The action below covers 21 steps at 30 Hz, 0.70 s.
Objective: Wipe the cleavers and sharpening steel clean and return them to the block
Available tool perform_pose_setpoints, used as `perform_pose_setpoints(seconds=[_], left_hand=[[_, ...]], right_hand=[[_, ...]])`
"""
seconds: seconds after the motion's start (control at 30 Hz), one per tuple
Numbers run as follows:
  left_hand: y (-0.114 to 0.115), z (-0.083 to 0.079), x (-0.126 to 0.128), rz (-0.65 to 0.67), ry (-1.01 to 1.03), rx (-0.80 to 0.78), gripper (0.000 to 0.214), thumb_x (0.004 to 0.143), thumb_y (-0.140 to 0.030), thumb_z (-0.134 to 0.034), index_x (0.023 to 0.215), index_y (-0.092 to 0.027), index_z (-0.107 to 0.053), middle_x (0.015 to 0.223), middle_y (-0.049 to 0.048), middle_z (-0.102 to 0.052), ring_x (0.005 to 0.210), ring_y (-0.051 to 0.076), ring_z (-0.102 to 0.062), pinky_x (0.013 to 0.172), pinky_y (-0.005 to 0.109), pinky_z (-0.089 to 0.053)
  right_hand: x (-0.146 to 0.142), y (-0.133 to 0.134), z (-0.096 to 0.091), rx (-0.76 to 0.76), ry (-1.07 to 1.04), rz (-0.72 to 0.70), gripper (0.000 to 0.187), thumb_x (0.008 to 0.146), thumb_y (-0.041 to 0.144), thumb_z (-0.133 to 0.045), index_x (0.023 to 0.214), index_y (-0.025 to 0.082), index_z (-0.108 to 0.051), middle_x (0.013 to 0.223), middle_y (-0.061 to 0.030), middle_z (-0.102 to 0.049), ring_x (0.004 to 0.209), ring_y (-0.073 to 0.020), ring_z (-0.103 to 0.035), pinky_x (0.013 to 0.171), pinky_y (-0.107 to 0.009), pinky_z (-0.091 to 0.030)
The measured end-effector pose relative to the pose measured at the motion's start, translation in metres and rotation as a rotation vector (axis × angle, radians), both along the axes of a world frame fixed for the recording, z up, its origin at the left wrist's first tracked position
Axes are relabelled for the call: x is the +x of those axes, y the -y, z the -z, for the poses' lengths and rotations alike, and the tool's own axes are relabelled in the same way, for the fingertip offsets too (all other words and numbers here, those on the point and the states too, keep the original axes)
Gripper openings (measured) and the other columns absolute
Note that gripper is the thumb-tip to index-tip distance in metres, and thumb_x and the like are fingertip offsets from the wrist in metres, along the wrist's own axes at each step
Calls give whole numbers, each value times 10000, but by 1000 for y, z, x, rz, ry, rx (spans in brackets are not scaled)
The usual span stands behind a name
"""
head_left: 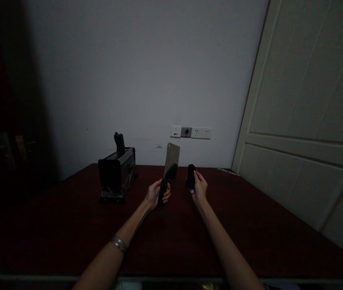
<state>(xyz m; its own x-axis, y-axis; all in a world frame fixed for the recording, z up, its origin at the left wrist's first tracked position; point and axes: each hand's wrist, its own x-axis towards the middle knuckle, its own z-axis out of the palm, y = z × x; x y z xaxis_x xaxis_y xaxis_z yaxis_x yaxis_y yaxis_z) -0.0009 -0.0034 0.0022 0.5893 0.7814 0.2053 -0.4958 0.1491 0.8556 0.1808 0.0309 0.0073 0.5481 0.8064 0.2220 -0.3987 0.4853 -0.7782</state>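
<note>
One cleaver (171,158) tilts blade-up above the worktop (171,245) in our left hand (153,195), whose fingers wrap its black handle (162,192), while the fingers of our right hand (200,187) pinch a black object (191,176) near the blade's right side, and a box (110,178) with upright handles (119,142) stands farther left.

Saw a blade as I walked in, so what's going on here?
A person has both hands raised over a dark red table. The left hand grips a cleaver with its blade pointing up. The right hand holds a small black item, too dark to identify, apart from the cleaver. To the left, a boxy holder stands on the table with black handles sticking up.
</note>
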Motion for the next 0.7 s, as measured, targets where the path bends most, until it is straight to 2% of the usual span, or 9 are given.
perform_pose_setpoints(seconds=[0.17,0.43,0.53,0.7], left_hand=[[-3,0,-1,-65,12,32,348,836,-460,-384,772,-136,-493,516,-28,-381,377,81,-342,377,201,-278],[-3,1,11,-312,-159,172,370,734,-491,-572,777,-128,-516,556,-28,-479,378,70,-440,353,180,-287],[-8,7,14,-394,-186,202,396,676,-493,-632,736,-121,-510,548,-28,-501,406,81,-498,385,182,-343],[-11,14,19,-457,-255,244,437,605,-488,-690,725,-145,-449,585,-9,-563,501,153,-612,450,214,-437]], right_hand=[[0,1,3,-22,-39,-57,503,553,422,-714,960,136,-641,650,13,-634,523,-119,-567,477,-224,-462],[-5,9,0,-39,-86,-174,548,518,416,-750,968,132,-618,592,19,-625,456,-127,-568,406,-228,-454],[-7,12,-2,-31,-85,-211,534,505,407,-761,942,134,-620,601,18,-632,466,-123,-572,413,-218,-453],[-12,14,-5,-5,-76,-252,496,494,388,-772,893,130,-629,601,15,-637,472,-112,-570,419,-201,-446]])
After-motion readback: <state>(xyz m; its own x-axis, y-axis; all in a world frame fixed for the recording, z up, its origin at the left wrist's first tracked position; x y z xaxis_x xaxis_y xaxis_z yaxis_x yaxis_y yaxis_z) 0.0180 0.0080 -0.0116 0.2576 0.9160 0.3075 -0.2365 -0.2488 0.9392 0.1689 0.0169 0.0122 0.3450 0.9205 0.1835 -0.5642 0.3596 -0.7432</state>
